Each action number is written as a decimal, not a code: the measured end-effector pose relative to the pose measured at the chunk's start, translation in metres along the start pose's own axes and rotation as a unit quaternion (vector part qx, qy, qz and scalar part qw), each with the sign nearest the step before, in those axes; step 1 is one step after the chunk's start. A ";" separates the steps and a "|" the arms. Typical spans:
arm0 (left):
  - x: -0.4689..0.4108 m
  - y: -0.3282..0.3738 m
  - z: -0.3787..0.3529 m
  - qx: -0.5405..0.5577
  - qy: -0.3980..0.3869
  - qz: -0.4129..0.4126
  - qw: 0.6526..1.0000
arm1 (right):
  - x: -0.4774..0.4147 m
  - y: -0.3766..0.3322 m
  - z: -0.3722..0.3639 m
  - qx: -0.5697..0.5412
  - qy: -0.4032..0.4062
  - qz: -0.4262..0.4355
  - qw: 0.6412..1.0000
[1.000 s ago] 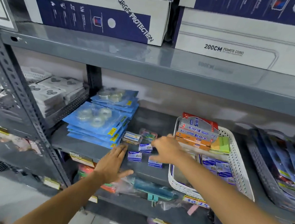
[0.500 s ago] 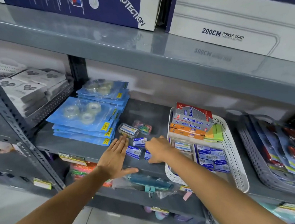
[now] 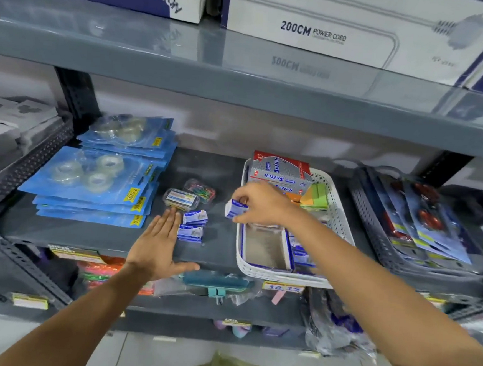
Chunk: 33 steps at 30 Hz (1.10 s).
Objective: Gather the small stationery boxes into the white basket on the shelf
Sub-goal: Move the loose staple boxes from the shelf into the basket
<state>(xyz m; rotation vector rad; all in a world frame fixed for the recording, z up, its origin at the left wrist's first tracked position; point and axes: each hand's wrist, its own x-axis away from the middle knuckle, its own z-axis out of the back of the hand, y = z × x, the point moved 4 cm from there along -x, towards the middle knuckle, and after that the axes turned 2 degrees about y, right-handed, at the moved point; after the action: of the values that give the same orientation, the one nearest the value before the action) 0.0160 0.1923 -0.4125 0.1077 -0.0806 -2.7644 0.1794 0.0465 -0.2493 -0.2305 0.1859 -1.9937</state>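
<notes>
Carrying one small blue-and-white box (image 3: 236, 209) toward the white basket (image 3: 337, 210), the right hand (image 3: 261, 203) pinches it betw. thumb and fingertips, just left of the basket's near-left rim and above the shelf (image 3: 220, 247). Step in hand, as I judge it: transfer of one box, pick done, drop not yet done. Next move calls for a short shift right over the rim, then release into the open cardboard tray (image 3: 264, 246) or the space beside it, w/o knocking the stacked Softech packs (image 3: 278, 172) at the back.

Left hand (image 3: 157, 239) lies flat and wide, fingers together, palm down on the shelf, fingertips just beside two more small boxes (image 3: 192, 225) that sit stacked/touching. It holds nothing. Those two look like next pickups.

Materials etc.: boxes are thin printed card, rectangular, light, easy to crush if squeezed hard. Basket is rigid white plastic w/ perforated walls and rounded corners. Behind the boxes, a clear plastic case (image 3: 181, 199) w/ a label, and a clear tub of coloured paper clips (image 3: 200, 189); both glossy, hard. Further left, flat blue blister packs of tape rolls (image 3: 96, 177), slick film. Shelf is grey painted metal, smooth, a bit dusty. Right of the basket, a grey perforated tray (image 3: 375, 231) of carded goods.
</notes>
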 end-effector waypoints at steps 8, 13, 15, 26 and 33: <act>0.002 0.002 0.000 0.010 0.004 -0.003 1.000 | 0.055 0.070 0.008 0.017 0.003 -0.076 0.997; 0.002 0.001 -0.001 -0.012 0.006 -0.006 1.000 | 0.083 0.106 0.006 0.061 -0.033 -0.125 0.990; 0.002 0.000 -0.002 -0.012 0.005 -0.002 1.000 | 0.095 0.116 0.000 0.112 -0.054 -0.133 0.983; 0.000 0.000 -0.003 -0.022 -0.002 0.018 1.000 | 0.130 0.139 -0.028 0.216 -0.130 -0.143 0.957; 0.000 0.001 -0.003 -0.015 0.000 0.015 1.000 | 0.131 0.132 -0.034 0.197 -0.182 -0.116 0.956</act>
<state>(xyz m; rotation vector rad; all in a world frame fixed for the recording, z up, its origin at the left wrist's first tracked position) 0.0166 0.1916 -0.4152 0.0963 -0.0395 -2.7340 0.2332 -0.1265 -0.3026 -0.3680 -0.4926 -2.1275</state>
